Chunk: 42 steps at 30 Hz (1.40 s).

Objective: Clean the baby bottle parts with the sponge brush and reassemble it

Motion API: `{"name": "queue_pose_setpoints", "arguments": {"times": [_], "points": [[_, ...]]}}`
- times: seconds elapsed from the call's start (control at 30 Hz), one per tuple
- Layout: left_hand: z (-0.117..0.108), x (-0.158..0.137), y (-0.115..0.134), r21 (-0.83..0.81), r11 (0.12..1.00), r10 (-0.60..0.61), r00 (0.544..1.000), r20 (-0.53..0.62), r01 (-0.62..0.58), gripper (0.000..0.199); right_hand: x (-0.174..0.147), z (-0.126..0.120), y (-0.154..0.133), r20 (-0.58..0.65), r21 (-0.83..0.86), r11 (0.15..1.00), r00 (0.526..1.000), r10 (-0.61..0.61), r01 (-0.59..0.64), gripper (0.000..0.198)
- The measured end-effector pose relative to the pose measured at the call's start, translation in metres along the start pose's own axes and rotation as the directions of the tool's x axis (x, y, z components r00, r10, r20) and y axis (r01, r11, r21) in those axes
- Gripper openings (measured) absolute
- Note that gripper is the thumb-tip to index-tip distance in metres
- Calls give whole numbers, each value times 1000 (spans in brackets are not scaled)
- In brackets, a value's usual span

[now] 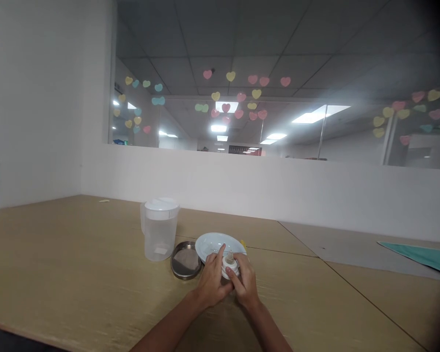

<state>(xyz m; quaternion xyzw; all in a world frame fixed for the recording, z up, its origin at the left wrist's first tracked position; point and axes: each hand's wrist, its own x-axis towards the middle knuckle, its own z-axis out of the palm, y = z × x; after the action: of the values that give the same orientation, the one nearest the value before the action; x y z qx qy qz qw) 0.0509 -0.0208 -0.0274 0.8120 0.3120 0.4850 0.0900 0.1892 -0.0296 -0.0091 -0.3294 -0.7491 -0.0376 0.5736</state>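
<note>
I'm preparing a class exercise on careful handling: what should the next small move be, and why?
Perhaps a gentle test twist of the white piece with the right hand, the left hand steadying it. Both hands are around it, and its translucent tip points up. Whether it turns cannot be seen.

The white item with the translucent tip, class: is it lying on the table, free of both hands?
No, the left hand and right hand hold the white item between them.
</note>
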Motion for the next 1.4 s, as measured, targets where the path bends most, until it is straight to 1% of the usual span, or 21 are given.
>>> {"name": "queue_pose_setpoints", "arguments": {"times": [0.13, 0.23, 0.53, 0.77, 0.97, 1.23, 1.4], "points": [[-1, -1, -1, 5, 1000, 28, 1000, -2, -28, 81, -1, 1, 2, 5, 9, 1000, 1000, 7, -7, 26], [0, -1, -2, 11, 999, 37, 999, -4, -37, 81, -2, 2, 2, -4, 5, 1000, 1000, -15, 15, 26], [2, -1, -5, 13, 999, 53, 999, -9, -53, 83, -2, 3, 3, -5, -6, 999, 999, -34, 34, 28], [0, 0, -4, 15, 999, 32, 999, 15, -32, 82, -2, 2, 2, 7, -5, 1000, 1000, -30, 30, 27], [0, 0, -4, 11, 999, 33, 999, 7, -33, 83, -3, 3, 4, 16, -9, 1000, 999, -28, 29, 29], [0, 0, -4, 24, 997, 71, 997, -13, -70, 82, -1, 3, 3, 16, -38, 999, 999, -32, 32, 28], [-1, 0, -2, 22, 998, 51, 999, -4, -51, 82, -1, 2, 2, 18, -56, 998, 1000, -16, 17, 30]]}}
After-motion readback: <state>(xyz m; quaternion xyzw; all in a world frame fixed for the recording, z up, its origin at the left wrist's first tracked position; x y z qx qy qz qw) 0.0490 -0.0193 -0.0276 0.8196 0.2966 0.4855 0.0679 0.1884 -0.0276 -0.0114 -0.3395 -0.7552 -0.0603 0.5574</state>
